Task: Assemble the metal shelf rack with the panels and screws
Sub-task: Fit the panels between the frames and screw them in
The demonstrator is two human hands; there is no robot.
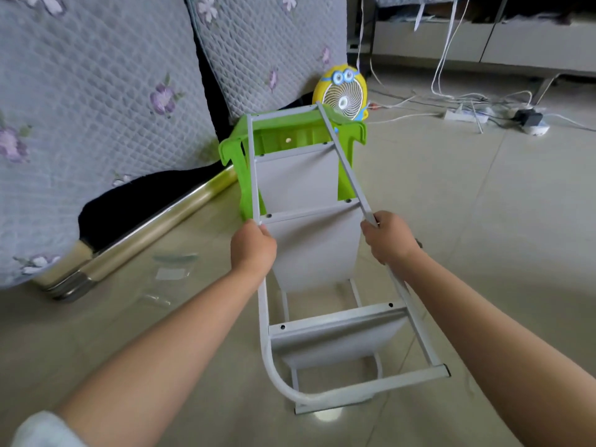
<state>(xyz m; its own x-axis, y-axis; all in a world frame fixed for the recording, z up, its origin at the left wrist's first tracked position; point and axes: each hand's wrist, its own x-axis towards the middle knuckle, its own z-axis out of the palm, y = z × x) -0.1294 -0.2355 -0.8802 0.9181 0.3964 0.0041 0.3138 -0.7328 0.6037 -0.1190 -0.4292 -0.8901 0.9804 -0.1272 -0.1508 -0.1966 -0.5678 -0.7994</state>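
Left grip [253, 245] curls tight round the left side rail [253, 175] of the white metal shelf rack [335, 317], and right grip [388, 237] wraps the right side rail [342, 162] at about the same height, fingers closed on the tube; both forearms come in from 7 and 5 o'clock. At 6 o'clock the rack's near end shows a curved tube [279, 377] and a straight foot bar with a black end cap [446, 371] just above the pale tiled floor [483, 237]. Three grey panels sit between the rails: the nearest panel [338, 345] below the hands, the middle panel [316, 253] between the hands, the far panel [296, 179] beyond them. Small black screws [283, 326] show at the panel edges where these meet the rails. At 9 o'clock clear plastic bags [171, 273] lie on the floor, near a shiny metal furniture frame [154, 221]. Toward 12 o'clock the rack's far end lies over a green plastic stool [233, 150]; whether it rests on it cannot be told. Just behind the stool stands a yellow cartoon fan [343, 96]. A quilted floral cover [96, 108] fills 10 to 11 o'clock, and a power strip [464, 116] with white cables lies at 2 o'clock.
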